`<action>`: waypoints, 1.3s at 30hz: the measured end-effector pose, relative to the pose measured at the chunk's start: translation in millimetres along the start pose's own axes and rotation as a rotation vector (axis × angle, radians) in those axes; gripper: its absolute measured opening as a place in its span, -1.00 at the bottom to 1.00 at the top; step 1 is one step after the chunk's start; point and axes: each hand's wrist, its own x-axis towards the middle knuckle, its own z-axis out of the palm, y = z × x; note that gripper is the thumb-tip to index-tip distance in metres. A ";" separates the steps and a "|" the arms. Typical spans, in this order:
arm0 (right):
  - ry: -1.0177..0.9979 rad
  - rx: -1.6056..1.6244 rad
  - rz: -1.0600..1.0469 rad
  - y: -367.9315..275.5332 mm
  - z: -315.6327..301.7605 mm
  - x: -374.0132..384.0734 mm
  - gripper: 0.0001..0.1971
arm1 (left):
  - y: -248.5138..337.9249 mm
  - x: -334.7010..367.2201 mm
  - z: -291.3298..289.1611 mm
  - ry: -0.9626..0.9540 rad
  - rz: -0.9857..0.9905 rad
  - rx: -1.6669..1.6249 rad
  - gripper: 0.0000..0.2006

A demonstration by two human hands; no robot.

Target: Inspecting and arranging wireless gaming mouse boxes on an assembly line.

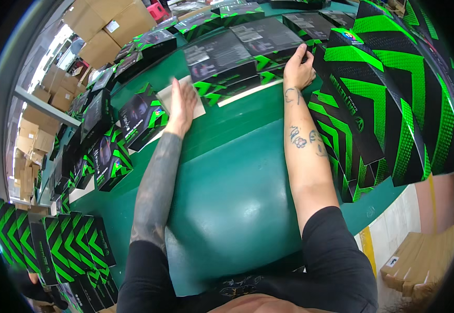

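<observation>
My left hand (183,104) is slightly blurred, with its fingers stretched out. It is over a beige sheet (198,102), beside the left end of a black and green box stack (219,60). A second stack (269,44) adjoins that one on the right. At this second stack's right end is my right hand (300,69), thumb raised and fingers loosely bent, with no object visible in its grasp. Whether its palm presses on the box is hidden. Large black and green box sleeves (349,120) stand upright just right of this hand.
Several smaller black and green boxes (142,117) line the far left of the green table (227,203). More patterned packaging (75,245) stands at lower left. Brown cartons (107,31) are piled behind, and another carton (420,261) sits at lower right.
</observation>
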 end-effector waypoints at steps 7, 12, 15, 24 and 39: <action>-0.334 0.378 0.153 6.7 7.5 1.0 -0.28 | 28.7 39.0 -30.2 -0.021 0.065 -0.245 -0.41; -0.758 0.734 0.060 24.8 22.9 6.3 -0.40 | 21.4 35.5 -31.0 -0.020 0.108 -0.198 -0.32; -0.796 0.715 0.102 23.7 24.0 6.9 -0.39 | 22.8 35.2 -31.4 -0.046 0.089 -0.149 -0.25; -1.042 0.758 0.470 -25.3 -26.4 -19.0 -0.32 | 96.2 -76.9 -22.3 0.086 0.007 -0.035 -0.37; -1.424 0.338 0.363 -5.8 -311.7 -163.8 -0.34 | 30.8 -455.0 -150.9 0.005 0.120 0.318 -0.36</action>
